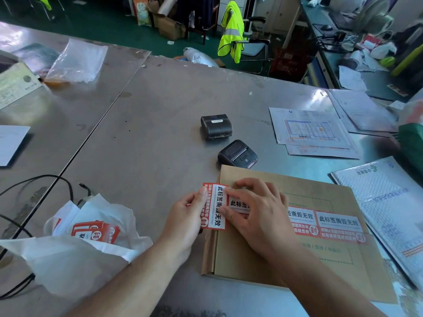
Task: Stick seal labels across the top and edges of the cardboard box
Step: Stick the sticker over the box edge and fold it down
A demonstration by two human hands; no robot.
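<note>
A flat brown cardboard box (263, 266) lies on the steel table at the lower right. A row of red-and-white seal labels (336, 225) is stuck across its top. My left hand (185, 223) pinches another red-and-white seal label (216, 205) upright at the box's left edge. My right hand (258, 211) rests on the box top, and its thumb and forefinger touch that label's right side. Part of one stuck label is hidden under my right hand.
Two black portable printers (216, 126) (238, 154) sit just beyond the box. A white bag with spare labels (96, 232) lies at the left, next to black cables (34, 202). Paper forms (313, 131) and a padded mailer (389, 216) lie to the right.
</note>
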